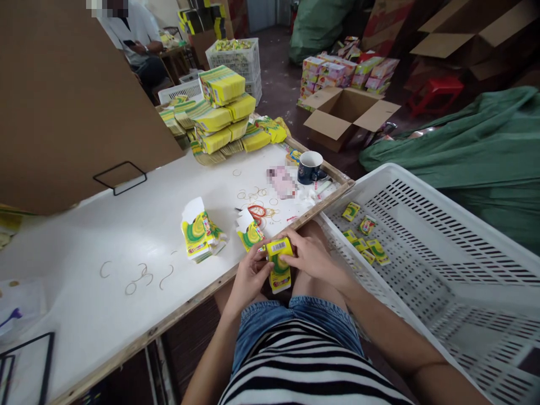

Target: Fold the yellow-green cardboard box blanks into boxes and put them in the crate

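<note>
Fingers of my left hand (248,277) and right hand (311,253) grip a small yellow carton (277,263) between them, over my lap (258,323) at the table's edge. I judge a light pinch near the folds best, so the thin card won't buckle. Just beyond, a little carton pile (197,233) sits on the white table (84,242), loose rubber bands (147,274) scattered about. To my right, a white crate (455,200) holds a few small packs (367,225). Farther off: a dark mug (307,173), tall yellow stacks (223,90), an open cardboard box (324,125), a seated person (145,36).
</note>
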Action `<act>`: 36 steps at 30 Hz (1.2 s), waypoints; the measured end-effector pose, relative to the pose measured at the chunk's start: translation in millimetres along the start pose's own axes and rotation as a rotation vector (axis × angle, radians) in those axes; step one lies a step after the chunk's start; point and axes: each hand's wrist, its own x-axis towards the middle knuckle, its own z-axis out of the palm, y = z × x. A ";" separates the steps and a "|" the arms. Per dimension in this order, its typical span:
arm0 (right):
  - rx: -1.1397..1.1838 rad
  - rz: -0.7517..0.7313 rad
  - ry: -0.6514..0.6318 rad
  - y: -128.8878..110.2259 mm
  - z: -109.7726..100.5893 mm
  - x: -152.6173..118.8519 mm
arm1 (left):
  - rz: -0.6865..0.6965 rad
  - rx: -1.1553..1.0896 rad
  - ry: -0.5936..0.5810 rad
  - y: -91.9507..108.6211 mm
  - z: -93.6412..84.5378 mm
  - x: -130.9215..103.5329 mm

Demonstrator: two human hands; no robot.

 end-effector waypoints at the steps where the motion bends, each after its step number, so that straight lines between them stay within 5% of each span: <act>1: 0.095 -0.022 -0.016 2.1 -2.0 0.1 | -0.001 -0.006 0.000 1.1 -1.0 0.1; 9: 0.654 0.005 0.081 18.2 12.0 1.4 | 0.030 -0.037 0.000 2.4 5.9 3.9; 15: 0.703 0.049 0.171 16.3 13.7 -3.3 | 0.041 -0.018 -0.021 -2.8 19.8 9.1; 17: 0.612 0.024 0.296 19.4 1.8 -7.4 | 0.088 0.087 0.002 -5.8 18.4 11.7; 21: 0.062 -0.007 0.879 36.3 -33.6 -15.8 | 0.259 0.576 0.405 -15.9 -5.5 18.8; 23: -0.133 0.005 0.965 45.1 -40.6 -16.5 | 0.230 0.753 0.631 -22.8 -23.1 23.3; 25: -0.118 0.000 0.864 49.2 -32.5 -14.1 | 0.120 0.738 0.719 -29.7 -37.9 28.7; 29: 0.128 -0.024 0.614 37.0 7.4 -6.2 | 0.033 0.514 0.656 -36.5 -48.7 35.8; 32: 0.149 -0.131 0.507 14.1 24.2 -1.9 | 0.083 0.454 0.596 -31.3 -40.1 29.6; 36: 0.010 -0.324 0.315 -9.6 21.9 4.3 | 0.144 0.294 0.384 -18.7 -20.0 10.0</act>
